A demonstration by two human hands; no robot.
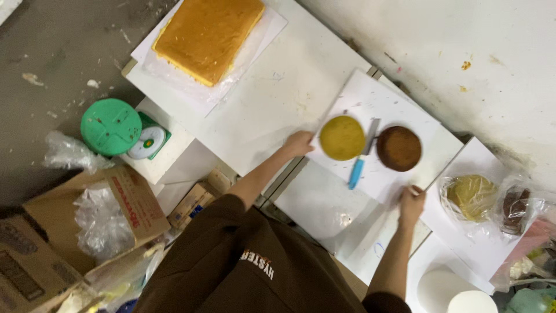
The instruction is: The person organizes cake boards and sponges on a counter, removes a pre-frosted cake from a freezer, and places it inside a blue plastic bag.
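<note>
On the tabletop (pixel 278 98), I see the left hand (pixel 299 142) and right hand (pixel 412 203), fingers closed on opposite edges of the white board (pixel 379 95). It carries the yellow cake round (pixel 342 137), knife (pixel 362 155) and brown round (pixel 399 148). Step judged: repositioning; keep the board level.

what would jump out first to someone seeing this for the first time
Two round cake layers on a white board at centre right: a yellow cake round and a brown cake round, with a blue-handled knife lying between them. The left hand rests at the board's edge beside the yellow one; the right hand touches the near edge below the brown one. At top left lies a large rectangular sponge sheet, with a green scale below it.
</note>
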